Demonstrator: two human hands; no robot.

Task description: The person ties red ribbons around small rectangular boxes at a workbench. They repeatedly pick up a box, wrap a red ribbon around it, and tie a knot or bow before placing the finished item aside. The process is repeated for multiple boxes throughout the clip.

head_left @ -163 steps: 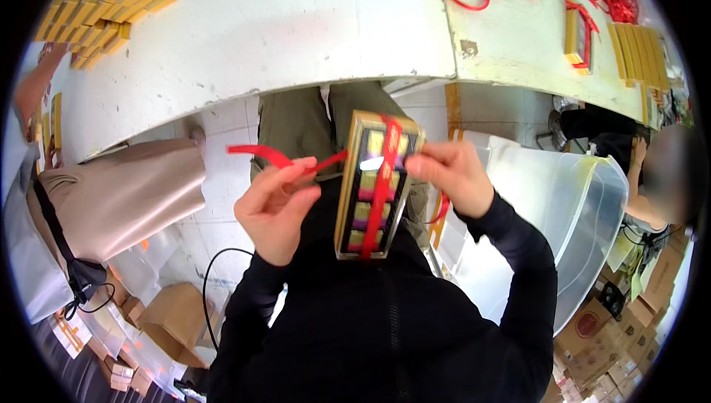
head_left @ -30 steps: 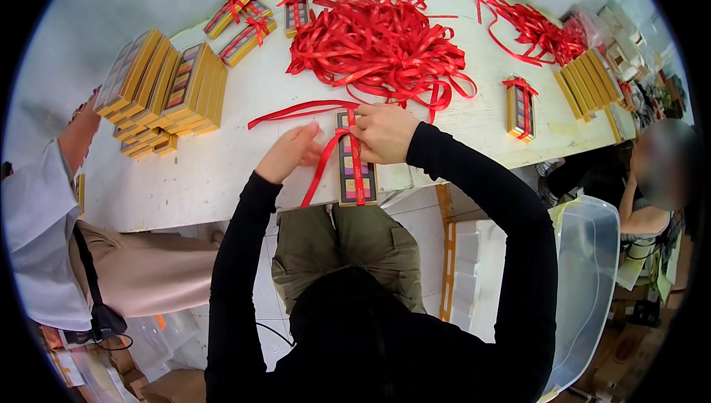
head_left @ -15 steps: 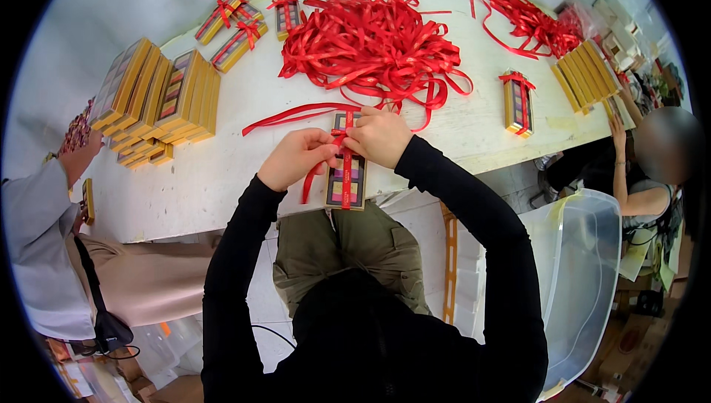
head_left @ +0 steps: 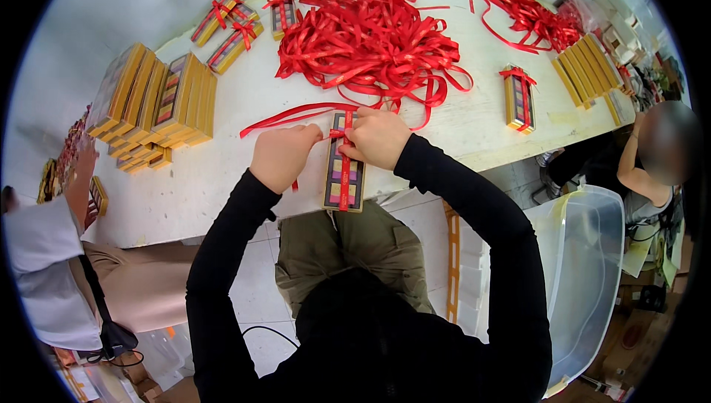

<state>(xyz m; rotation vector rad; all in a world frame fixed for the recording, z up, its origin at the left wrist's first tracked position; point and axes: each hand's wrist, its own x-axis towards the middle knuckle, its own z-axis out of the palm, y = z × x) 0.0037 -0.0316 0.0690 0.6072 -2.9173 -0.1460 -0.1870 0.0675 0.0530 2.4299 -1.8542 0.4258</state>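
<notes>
A slim gold-edged box (head_left: 357,190) with a clear window over coloured squares lies at the table's near edge. Red ribbon (head_left: 346,174) runs lengthwise along its face and is gathered near the far end. My right hand (head_left: 378,137) rests on that end, its fingers closed on the ribbon where it crosses. To the left of the box, my left hand (head_left: 286,157) is closed in a pinch and pulls a ribbon end out sideways; a loose tail hangs below it. The crossing itself is partly hidden by my right fingers.
A large heap of red ribbons (head_left: 370,40) lies beyond the box. Gold boxes are stacked (head_left: 185,99) on the left. Several bow-tied boxes (head_left: 235,47) stand behind them, another tied box (head_left: 520,99) at right. A clear plastic bin (head_left: 585,277) stands lower right; people sit on both sides.
My left hand has moved left, away from the box, drawing the ribbon end taut. My right hand has stayed almost in place. The person at right has raised an arm.
</notes>
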